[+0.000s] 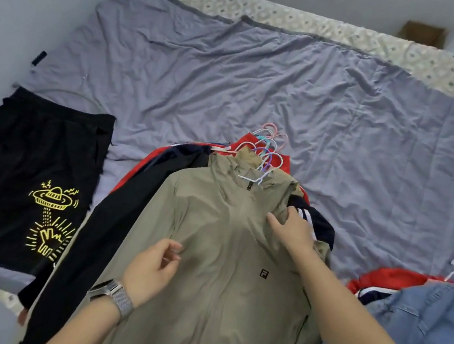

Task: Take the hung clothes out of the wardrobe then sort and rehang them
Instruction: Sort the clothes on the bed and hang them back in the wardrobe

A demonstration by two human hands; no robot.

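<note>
The khaki jacket topping the pile was pinched at its shoulder by the right hand; the left hand hovered loosely curled, empty. Sorting seemed underway; lifting likely next.

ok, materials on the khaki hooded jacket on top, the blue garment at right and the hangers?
Khaki hooded jacket: looks like thin matte synthetic weave, fine soft creases, no sheen.
Blue garment: likely denim, by the faded blue and raised seams.
Hangers: pastel hooks, probably plastic or plastic-coated wire; cannot tell which.
</note>
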